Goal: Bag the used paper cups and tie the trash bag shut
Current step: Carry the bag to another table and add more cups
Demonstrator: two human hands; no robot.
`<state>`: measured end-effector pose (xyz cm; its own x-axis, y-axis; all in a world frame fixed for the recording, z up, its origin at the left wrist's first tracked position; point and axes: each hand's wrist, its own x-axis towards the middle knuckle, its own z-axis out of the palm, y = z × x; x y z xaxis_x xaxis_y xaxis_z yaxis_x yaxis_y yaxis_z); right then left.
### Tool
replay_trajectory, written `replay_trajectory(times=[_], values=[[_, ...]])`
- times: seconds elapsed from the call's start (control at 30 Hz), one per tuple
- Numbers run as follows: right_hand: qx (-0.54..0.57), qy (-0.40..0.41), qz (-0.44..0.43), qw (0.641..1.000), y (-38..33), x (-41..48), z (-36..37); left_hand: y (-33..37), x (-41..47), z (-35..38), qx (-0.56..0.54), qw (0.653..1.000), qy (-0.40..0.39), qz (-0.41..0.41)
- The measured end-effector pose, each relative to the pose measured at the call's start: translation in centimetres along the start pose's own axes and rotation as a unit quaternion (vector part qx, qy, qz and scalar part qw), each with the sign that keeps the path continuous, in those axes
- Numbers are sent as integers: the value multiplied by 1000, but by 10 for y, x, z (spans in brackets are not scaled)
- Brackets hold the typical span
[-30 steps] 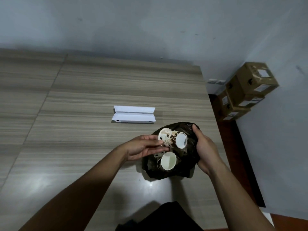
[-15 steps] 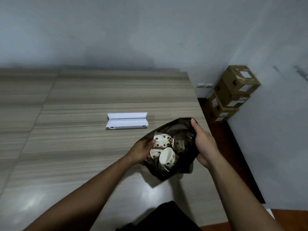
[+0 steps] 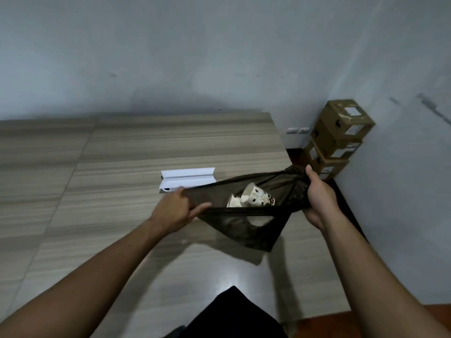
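1. Wood-grain surface (image 3: 97, 215) across the left and middle, set against a pale wall.
2. Long white box (image 3: 188, 178) lying open on the surface, just behind the left hand.
3. Left hand (image 3: 174, 211) pinching the left edge of the bag's mouth, thumb on the far rim, fingers at the near rim.
4. Dark, see-through trash bag (image 3: 234, 225) stretched wide between both hands above the right part of the surface, bottom corner sagging down.
5. Spotted paper cups (image 3: 256, 198) lying tipped inside the bag, visible through the open mouth.
6. Right hand (image 3: 319, 198) gripping the bunched right edge of the bag, thumb pointing up, fingers curled under.
7. Stacked cardboard boxes (image 3: 341, 132) in the corner, beyond the right edge of the surface.
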<state>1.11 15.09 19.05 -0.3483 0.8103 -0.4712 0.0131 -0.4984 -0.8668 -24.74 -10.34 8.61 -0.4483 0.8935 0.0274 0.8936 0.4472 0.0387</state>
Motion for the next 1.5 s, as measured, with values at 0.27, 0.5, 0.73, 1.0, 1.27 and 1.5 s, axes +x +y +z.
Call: replay_trajectory(times=[0.27,0.5,0.73,1.0,1.27,1.5], values=[[-9,-67,14,998,9,-14,4,27,-23,-12,104,981,52,-157],[-76,-147,18,986,20,-16,7,32,-64,9,-44,967,30,-249],[-92,-220,57,970,27,0,-7,59,-110,6,-356,868,68,-340],[-104,-287,95,948,22,19,-27,127,-168,-16,-507,732,145,-431],[-155,-392,128,898,37,9,-13,193,-236,-42,-515,674,282,-449],[-200,-493,159,832,72,-51,13,249,-320,-74,-423,684,321,-500]])
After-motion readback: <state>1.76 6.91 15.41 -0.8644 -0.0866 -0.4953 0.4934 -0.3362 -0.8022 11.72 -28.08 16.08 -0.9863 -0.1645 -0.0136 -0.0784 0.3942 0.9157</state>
